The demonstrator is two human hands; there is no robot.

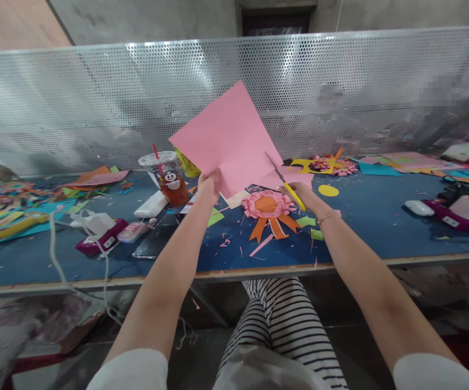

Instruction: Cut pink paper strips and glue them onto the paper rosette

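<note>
Raised above the table is a large pink paper sheet, its lower left edge pinched by my left hand. My right hand is closed around yellow-handled scissors, whose dark blades point up and left beside the sheet's right edge. Between and below my hands lies a rosette with ruffled pink paper, an orange centre and orange tails. A smaller pink paper piece shows behind the scissors. Pink scraps and green slips are scattered around the rosette.
A cup of reddish drink with a straw stands left of my left hand, near a dark phone. Purple power strips with cables sit at left and right. A perforated metal screen borders the table's back.
</note>
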